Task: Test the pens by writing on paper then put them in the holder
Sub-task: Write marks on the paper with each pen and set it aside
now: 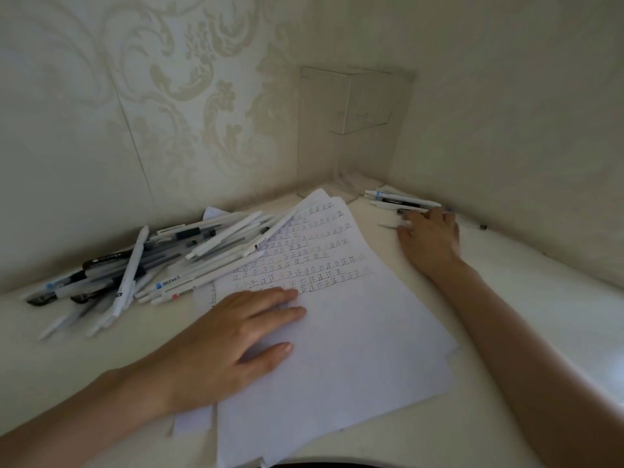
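Pinning the paper [354, 349] flat is the left hand [236, 332]: palm down, fingers straight, nothing gripped, resting on the sheet's left edge just below the rows of test marks. The paper is a loose stack of thin sheets on the desk [540, 298], top sheet roughly half filled.

Left of it sits a big pile of pens [152, 261], white and black barrels crossed over each other, a few lying over the sheet's upper corner. Which of them are tested: can't tell.

Farther right, the right hand [432, 238] is stretched out palm down over a small group of pens [401, 201] close to the wall, fingers spread and touching them. It's blurred and the thumb is hidden, so can't tell whether a pen is pinched.

Back corner: clear holder [358, 103] against the wall, looks empty (transparent, hard to be sure).

Handling, as a judgement: the pens are light, stiff, smooth round plastic, so they'll likely roll and skid on the desk. Best taken one at a time mid-barrel, thumb against two fingers, then shifted to a writing grip near the tip. The holder's opening sits high, so feed each pen in end-first.
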A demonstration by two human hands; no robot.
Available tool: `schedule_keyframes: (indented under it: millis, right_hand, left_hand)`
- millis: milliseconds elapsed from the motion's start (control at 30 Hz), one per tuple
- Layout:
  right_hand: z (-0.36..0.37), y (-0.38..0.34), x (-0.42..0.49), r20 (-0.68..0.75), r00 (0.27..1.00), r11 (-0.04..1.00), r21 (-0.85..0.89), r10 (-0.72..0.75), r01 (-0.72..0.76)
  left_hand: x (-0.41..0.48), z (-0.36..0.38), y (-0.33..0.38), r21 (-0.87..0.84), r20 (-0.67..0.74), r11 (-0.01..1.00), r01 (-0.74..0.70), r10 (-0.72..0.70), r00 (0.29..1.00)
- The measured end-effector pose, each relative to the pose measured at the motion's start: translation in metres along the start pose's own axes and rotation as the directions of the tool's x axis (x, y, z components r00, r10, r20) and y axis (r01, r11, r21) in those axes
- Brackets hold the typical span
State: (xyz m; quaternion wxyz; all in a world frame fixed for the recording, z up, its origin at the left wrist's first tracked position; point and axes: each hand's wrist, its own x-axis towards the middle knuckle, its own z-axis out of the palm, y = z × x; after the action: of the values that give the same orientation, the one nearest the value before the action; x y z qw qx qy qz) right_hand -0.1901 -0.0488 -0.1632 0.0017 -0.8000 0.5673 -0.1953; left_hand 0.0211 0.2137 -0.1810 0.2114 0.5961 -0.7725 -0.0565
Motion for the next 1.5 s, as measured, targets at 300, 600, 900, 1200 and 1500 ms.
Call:
schedule_keyframes:
  millis: [300,600,900,1200,1500]
  right_hand:
    - [-0.021,-0.028,-0.013,-0.281,0.939,0.91,0.302,-0.198,0.283]
    - [-0.021,-0.079,-0.06,-0.373,0.735,0.751,0.136,-0.566,0.647]
    - [-0.022,-0.083,-0.066,-0.385,0.678,0.657,0.207,-0.626,0.725]
    - [-0.046,-0.096,-0.091,-0.165,0.921,0.47,0.82,-0.353,0.326]
    - [-0.029,-0.106,-0.095,0.16,0.932,0.433,0.901,-0.326,-0.003]
  left_hand:
    - [-0.001,0.001,0.002,-0.001,-0.026,1.0,-0.007,0.007,1.0]
    - [-0.002,-0.006,0.011,0.06,-0.158,0.998,-0.003,0.013,0.987]
    - [-0.002,-0.006,0.01,0.043,-0.133,0.999,0.003,0.003,0.991]
    - [-0.003,-0.01,0.016,0.032,-0.045,0.993,-0.116,0.117,0.992]
    - [-0.001,-0.012,0.018,0.091,-0.003,0.984,-0.151,0.151,0.988]
